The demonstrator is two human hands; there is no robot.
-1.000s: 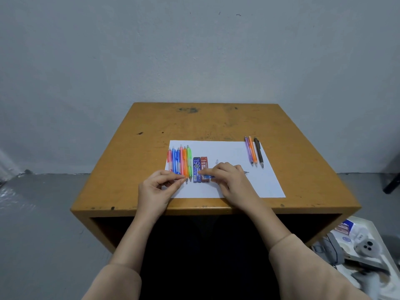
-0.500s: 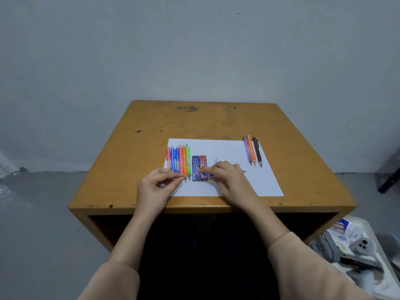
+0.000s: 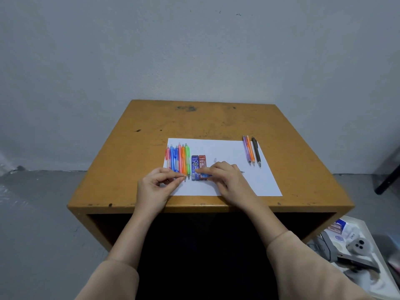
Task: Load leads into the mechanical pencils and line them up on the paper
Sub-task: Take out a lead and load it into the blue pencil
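Found a row of six coloured pencils [image 3: 179, 160] side by side at the left of the white paper [image 3: 227, 148], tips toward the near edge. Found the left hand [image 3: 157, 187] at that row's near tips, thumb and forefinger pinched tight; could not tell whether holding anything. Next, noted a blue lead case [image 3: 194, 166] and a red lead case [image 3: 202, 164], touching. Over their near ends, found the right hand [image 3: 230, 180] curled round a blue pencil [image 3: 208, 175] held crosswise, tip poking out rightward. Farther right, near the paper's edge, saw three pencils [image 3: 251, 152]: purple, orange, black. All on an ochre table [image 3: 194, 122].
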